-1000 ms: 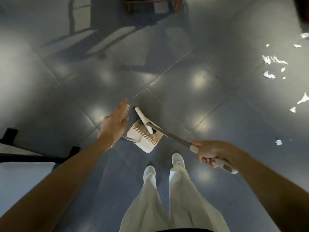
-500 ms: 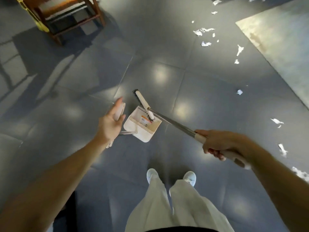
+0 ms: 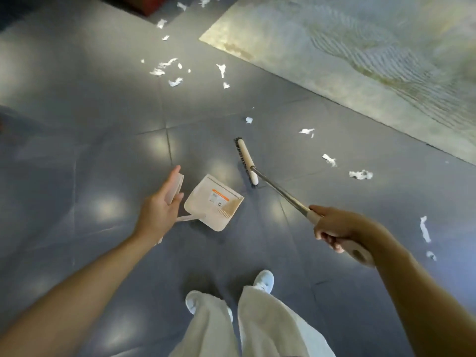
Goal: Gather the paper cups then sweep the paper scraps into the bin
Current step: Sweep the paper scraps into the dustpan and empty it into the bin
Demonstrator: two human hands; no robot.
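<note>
Right grip (image 3: pixel 334 228), above the floor (image 3: pixel 77 150) beside the rug (image 3: pixel 360 60), curls tight round the broom (image 3: pixel 246 161) handle; left grip (image 3: pixel 162 210) loosely pinches the dustpan (image 3: pixel 213 202) handle. Paper scraps (image 3: pixel 360 174) lie along the rug's edge, beyond the bristles; short strokes toward a grounded pan should gather them.

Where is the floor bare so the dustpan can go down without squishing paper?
The grey tiles left of the left hand and dustpan are bare, and so is the patch between the broom and the shoes. Paper scraps crowd the floor ahead and along the rug edge.
</note>
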